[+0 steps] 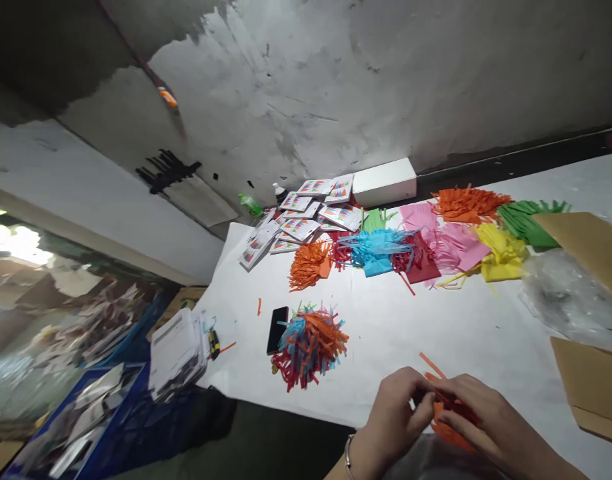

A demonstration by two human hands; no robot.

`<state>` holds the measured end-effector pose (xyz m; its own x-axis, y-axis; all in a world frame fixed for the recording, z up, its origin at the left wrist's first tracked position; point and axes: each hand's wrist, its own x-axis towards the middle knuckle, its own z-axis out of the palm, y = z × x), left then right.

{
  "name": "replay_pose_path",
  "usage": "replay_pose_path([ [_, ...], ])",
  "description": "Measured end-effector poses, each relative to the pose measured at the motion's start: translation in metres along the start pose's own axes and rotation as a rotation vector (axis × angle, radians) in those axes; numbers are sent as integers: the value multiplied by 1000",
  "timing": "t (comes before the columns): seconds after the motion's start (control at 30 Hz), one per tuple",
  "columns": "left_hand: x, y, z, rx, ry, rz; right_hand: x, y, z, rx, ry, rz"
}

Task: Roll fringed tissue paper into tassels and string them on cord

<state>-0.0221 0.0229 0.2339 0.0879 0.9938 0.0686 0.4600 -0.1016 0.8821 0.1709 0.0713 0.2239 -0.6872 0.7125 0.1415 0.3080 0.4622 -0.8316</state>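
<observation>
- Pinching with both hands at about 5 o'clock in the view: the bare left hand (401,407), silver bracelet (348,456) on its wrist, and the bare right hand (479,415) nearly meet over a bright orange bundle of thin strips (449,432). Looks like both have fingertips closed on it, though fingers hide most of it. It's at the near edge of the white-covered table (386,340).
- Container-wise, the big one is a blue open-topped bin (131,400) at 8 o'clock, with white and grey flat scraps (93,413) piled inside.
- At 3 o'clock there's a crumpled clear plastic bag (566,300); can't make out any contents.
- Long white rectangular box (386,183) at 2 o'clock against the grey wall (326,87), insides hidden.
- Two bottles near the wall: a green one (250,205) at 10 and a dark one with a white cap (280,193) at 11. Can't tell how full.
- Flat white packets printed with colourful fringes (300,230) are heaped just left of that box.
- Multicoloured fringed bundle (311,347) sits at 6 o'clock, right beside a black rectangular phone (277,330).
</observation>
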Motion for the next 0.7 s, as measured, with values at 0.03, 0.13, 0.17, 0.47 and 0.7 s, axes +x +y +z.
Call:
replay_pose_path([
  [0.03, -2, -3, -2, 25, 14, 11, 1, 2, 3, -13, 19, -29],
  [0.13, -13, -11, -8, 42, 147, -30, 5, 6, 17, -37, 31, -58],
  [0.17, -18, -14, -9, 11, 193, -57, 6, 7, 23, -32, 14, -43],
  [0.47, -25, -78, -73, -60, 545, -290, 56, 31, 103, 34, 3, 156],
  [0.7, 42, -151, -191, 476, 597, -261, 41, 58, 122, -29, 94, 206],
])
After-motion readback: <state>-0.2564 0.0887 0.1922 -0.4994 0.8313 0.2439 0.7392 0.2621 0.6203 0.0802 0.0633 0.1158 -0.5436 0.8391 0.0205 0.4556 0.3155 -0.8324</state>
